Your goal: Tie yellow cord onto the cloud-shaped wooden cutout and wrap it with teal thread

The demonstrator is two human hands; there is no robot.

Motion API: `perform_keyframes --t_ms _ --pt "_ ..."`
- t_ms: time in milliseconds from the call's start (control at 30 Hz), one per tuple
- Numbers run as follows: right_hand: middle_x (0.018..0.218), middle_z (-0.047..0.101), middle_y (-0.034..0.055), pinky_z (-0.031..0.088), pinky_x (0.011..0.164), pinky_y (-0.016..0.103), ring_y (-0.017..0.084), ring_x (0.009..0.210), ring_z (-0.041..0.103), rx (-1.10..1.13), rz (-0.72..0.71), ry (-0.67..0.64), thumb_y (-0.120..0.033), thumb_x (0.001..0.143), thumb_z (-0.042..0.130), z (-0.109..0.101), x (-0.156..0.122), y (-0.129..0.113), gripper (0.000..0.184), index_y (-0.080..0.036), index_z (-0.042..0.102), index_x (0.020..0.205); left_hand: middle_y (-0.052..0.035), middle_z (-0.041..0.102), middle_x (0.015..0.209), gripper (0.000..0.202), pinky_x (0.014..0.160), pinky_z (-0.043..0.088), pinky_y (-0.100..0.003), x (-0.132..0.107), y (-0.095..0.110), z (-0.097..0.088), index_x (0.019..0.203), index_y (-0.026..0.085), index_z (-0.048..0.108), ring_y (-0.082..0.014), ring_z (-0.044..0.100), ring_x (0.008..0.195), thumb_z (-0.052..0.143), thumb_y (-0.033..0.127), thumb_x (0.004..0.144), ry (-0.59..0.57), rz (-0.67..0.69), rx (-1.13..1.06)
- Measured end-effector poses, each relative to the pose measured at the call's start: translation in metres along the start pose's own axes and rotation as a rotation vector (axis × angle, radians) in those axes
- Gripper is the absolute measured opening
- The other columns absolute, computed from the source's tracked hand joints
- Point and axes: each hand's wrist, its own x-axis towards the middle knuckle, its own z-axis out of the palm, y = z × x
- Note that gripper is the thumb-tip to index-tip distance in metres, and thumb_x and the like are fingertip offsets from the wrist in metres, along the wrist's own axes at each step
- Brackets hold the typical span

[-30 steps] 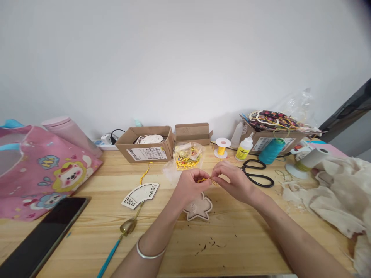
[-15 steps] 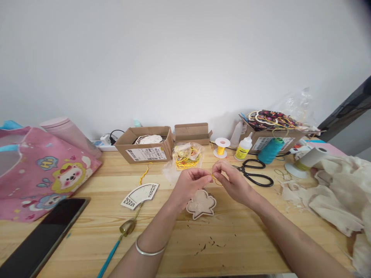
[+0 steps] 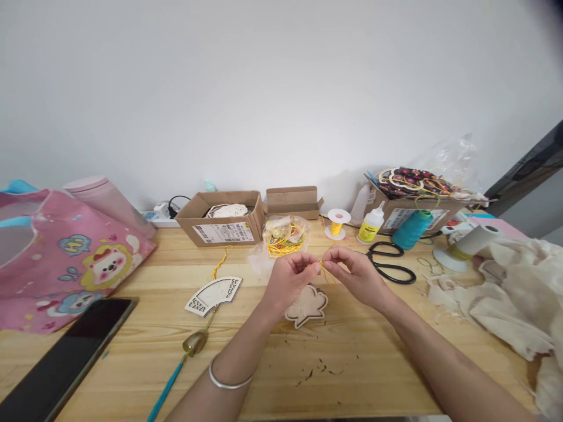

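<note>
Wooden fan cutout sits off to the left of the grip, then my left hand and right hand are both pinched closed on a yellow cord, with a scalloped wooden piece right under them and black-handled scissors just to the right.

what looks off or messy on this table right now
Dark specks are scattered on the wooden tabletop in front of the person, like stray debris. Yellow cord sits in a loose tangle inside a clear plastic bag, and a cream cloth lies crumpled at the right.
</note>
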Motion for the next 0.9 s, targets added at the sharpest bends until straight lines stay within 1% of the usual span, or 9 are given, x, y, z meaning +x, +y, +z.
perform_keyframes --t_ms 200,333,400,533,633,733,800,900 --pt "0.062 0.052 -0.0006 0.041 0.056 0.023 0.010 0.059 0.048 -0.091 -0.048 0.026 -0.020 0.077 0.049 0.000 0.000 0.000 0.011 -0.018 0.052 0.067 0.0029 0.051 0.056 0.014 0.046 0.029 -0.018 0.002 -0.001 -0.002 0.063 0.013 0.056 -0.0050 0.039 0.048 0.056 0.027 0.066 -0.012 0.035 0.056" --pt "0.062 0.052 -0.0004 0.040 0.057 0.023 0.011 0.061 0.048 -0.143 -0.093 0.016 -0.017 0.077 0.047 -0.002 -0.001 -0.002 0.011 -0.018 0.049 0.066 0.0024 0.052 0.058 0.014 0.048 0.032 -0.018 0.002 -0.003 -0.003 0.065 0.013 0.057 -0.0058 0.041 0.051 0.055 0.027 0.067 -0.022 0.081 0.109" --pt "0.063 0.051 -0.0005 0.040 0.057 0.023 0.011 0.061 0.047 -0.154 -0.107 0.010 -0.016 0.077 0.047 -0.001 0.000 -0.003 0.012 -0.018 0.048 0.066 0.0029 0.051 0.058 0.012 0.048 0.032 -0.018 0.002 -0.005 -0.002 0.065 0.014 0.057 -0.0059 0.041 0.051 0.055 0.026 0.066 -0.007 0.093 0.114" --pt "0.062 0.050 -0.0010 0.039 0.056 0.023 0.010 0.060 0.046 -0.154 -0.125 0.023 -0.015 0.077 0.047 0.002 -0.001 -0.002 0.011 -0.018 0.047 0.066 0.0042 0.048 0.054 0.011 0.044 0.030 -0.017 0.002 -0.007 0.002 0.064 0.014 0.055 -0.0048 0.038 0.047 0.054 0.025 0.066 0.054 0.078 0.092" --pt "0.064 0.050 -0.0003 0.039 0.058 0.024 0.011 0.062 0.047 -0.196 -0.187 0.061 -0.014 0.077 0.047 0.004 -0.002 0.001 0.010 -0.018 0.047 0.068 0.0046 0.046 0.053 0.011 0.043 0.028 -0.017 0.001 -0.007 0.004 0.063 0.013 0.054 -0.0040 0.035 0.045 0.053 0.024 0.066 0.080 0.056 0.058" --pt "0.067 0.052 0.0009 0.039 0.060 0.025 0.012 0.065 0.047 -0.226 -0.244 0.075 -0.014 0.077 0.048 0.004 -0.002 0.005 0.009 -0.018 0.048 0.069 0.0048 0.045 0.052 0.012 0.042 0.027 -0.016 0.001 -0.007 0.004 0.063 0.013 0.054 -0.0035 0.034 0.044 0.054 0.024 0.065 0.080 0.027 0.024" --pt "0.067 0.051 0.0009 0.039 0.059 0.025 0.012 0.065 0.047 -0.205 -0.229 0.069 -0.015 0.078 0.048 0.004 -0.002 0.007 0.009 -0.018 0.049 0.069 0.0049 0.045 0.052 0.013 0.042 0.027 -0.016 0.001 -0.005 0.003 0.064 0.013 0.054 -0.0033 0.034 0.044 0.057 0.025 0.065 0.075 0.008 0.005" --pt "0.064 0.051 -0.0002 0.039 0.057 0.024 0.011 0.062 0.047 -0.161 -0.167 0.052 -0.017 0.078 0.049 0.003 -0.001 0.008 0.010 -0.018 0.050 0.069 0.0053 0.046 0.052 0.013 0.043 0.027 -0.016 0.000 -0.003 0.002 0.065 0.013 0.055 -0.0033 0.035 0.045 0.058 0.025 0.063 0.067 -0.002 -0.011"
